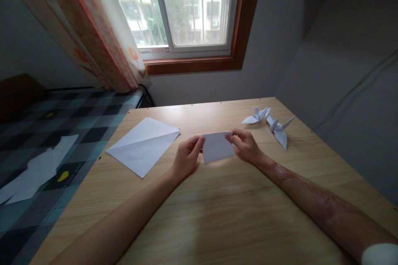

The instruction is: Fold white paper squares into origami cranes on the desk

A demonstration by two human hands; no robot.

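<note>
head view, hands (186,153) (246,145) holding paper (218,148), illegible sticker (157,50)

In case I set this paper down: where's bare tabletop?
Bare: the tabletop nearer than the held paper, between the forearms; also beyond it, between the creased sheet and two paper cranes. Crowded: far right, around the cranes.

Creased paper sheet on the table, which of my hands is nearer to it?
Left. Your left hand is just to the right of the creased paper sheet, holding the left side of the folded paper; your right hand is farther away, at that paper's right side.
</note>
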